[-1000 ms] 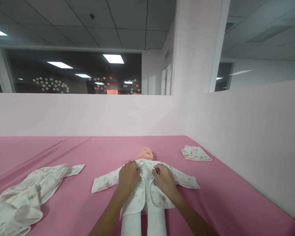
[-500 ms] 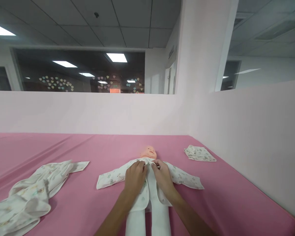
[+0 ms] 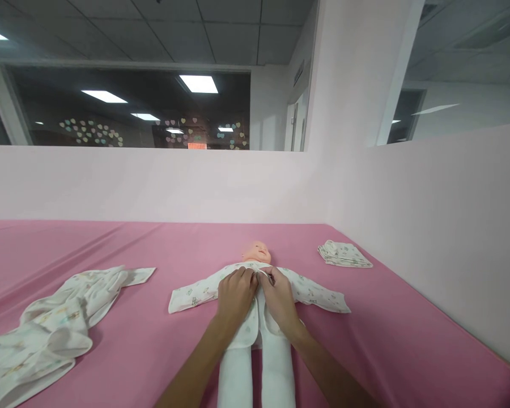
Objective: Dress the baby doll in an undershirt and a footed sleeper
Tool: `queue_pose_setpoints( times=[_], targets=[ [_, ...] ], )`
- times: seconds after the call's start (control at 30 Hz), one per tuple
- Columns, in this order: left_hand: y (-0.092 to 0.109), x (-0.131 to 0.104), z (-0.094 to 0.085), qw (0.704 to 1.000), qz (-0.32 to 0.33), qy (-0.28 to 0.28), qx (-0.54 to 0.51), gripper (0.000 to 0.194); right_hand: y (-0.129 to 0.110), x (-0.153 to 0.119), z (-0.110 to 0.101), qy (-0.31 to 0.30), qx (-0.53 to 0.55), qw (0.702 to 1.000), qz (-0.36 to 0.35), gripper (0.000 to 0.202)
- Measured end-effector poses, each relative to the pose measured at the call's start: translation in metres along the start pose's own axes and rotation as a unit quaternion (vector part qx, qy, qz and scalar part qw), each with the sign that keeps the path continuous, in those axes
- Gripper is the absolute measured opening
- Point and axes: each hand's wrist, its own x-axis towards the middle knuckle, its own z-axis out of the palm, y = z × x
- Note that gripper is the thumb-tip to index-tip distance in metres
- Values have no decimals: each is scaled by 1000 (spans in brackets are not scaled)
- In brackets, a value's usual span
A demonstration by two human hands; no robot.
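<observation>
A baby doll [image 3: 257, 252] lies on its back, head away from me, its white legs toward me. It wears a white printed baby jacket [image 3: 195, 294], sleeves spread to both sides and the front partly apart over a white body. My left hand [image 3: 237, 294] is closed on the jacket's left front edge near the upper chest. Close beside it, my right hand [image 3: 279, 297] pinches the right front edge between thumb and fingers. The fingertips nearly meet, and they hide whatever small fastening may lie between them.
A pink sheet [image 3: 131, 351] covers the surface. Crumpled white printed baby clothes [image 3: 63, 323] lie at the left. A folded stack of printed cloth [image 3: 345, 254] sits at the far right. Pale walls [image 3: 174, 187] with windows border the back and right side.
Both hands have drawn closer together at the chest, bringing the jacket's front edges nearer each other. The view has tilted slightly downward relative to the room.
</observation>
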Motion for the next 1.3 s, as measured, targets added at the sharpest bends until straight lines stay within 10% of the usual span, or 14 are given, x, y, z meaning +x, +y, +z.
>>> queue_pose_setpoints(
  times=[1.3],
  targets=[
    [0, -5, -2, 999, 3, -43, -32, 15, -6, -7, 3, 4, -53, 998, -33, 20]
  ],
)
